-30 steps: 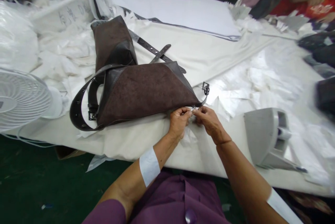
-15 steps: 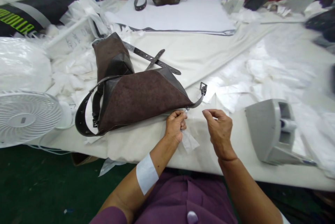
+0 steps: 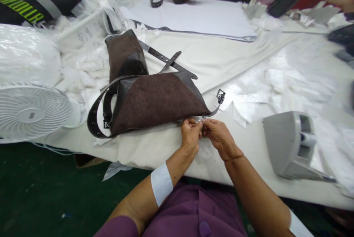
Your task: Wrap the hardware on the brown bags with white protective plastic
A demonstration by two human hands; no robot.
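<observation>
Both hands at the brown bag's (image 3: 157, 98) near corner
Left hand (image 3: 191, 133) and right hand (image 3: 217, 131) — fingertips pinched together — meet by the zipper end (grasped piece unclear).

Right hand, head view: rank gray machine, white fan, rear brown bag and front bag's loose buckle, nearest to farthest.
From the right hand:
1. Loose buckle: just beyond, slightly right.
2. Gray machine: on the right.
3. Rear brown bag: left, behind the front bag.
4. White fan: far left.
</observation>
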